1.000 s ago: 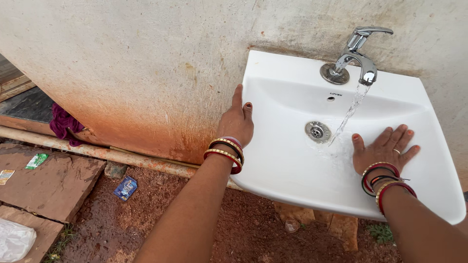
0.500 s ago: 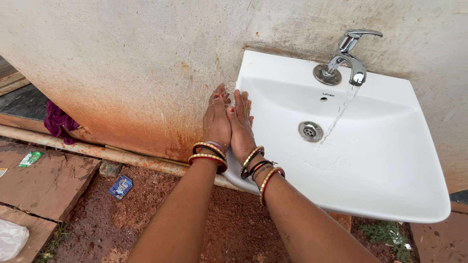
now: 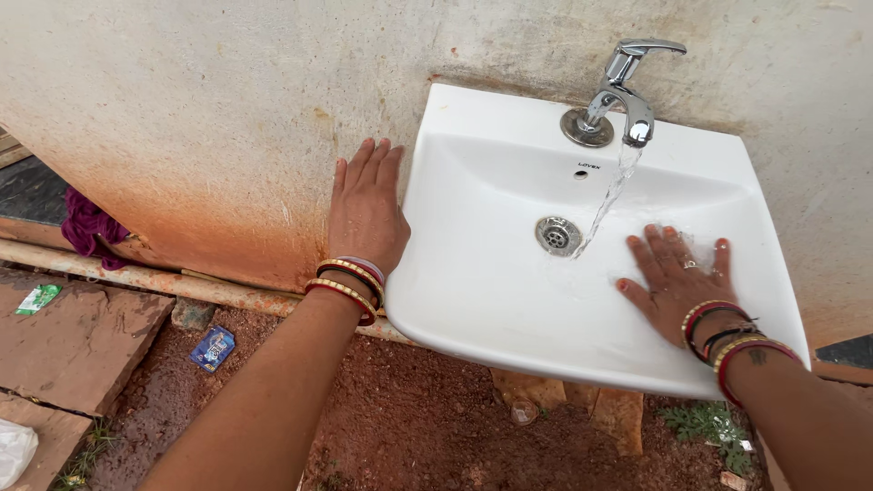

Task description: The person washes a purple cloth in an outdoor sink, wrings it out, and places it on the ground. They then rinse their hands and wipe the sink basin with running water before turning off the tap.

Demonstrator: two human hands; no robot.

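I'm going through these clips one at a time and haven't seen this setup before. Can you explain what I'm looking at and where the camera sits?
The camera is worn on a person's head and looks down at their own bare hands. A white basin is fixed to a stained wall. Its tap runs water toward the drain. The left hand lies flat against the basin's outer side; the right hand lies flat inside the bowl. Both wrists wear bangles. Neither hand holds anything.

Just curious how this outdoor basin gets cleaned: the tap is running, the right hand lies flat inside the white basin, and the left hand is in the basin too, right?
Not quite. The left hand is outside the basin, flat against its outer left side by the wall. The head view shows it. The tap is running and the right hand lies flat inside.
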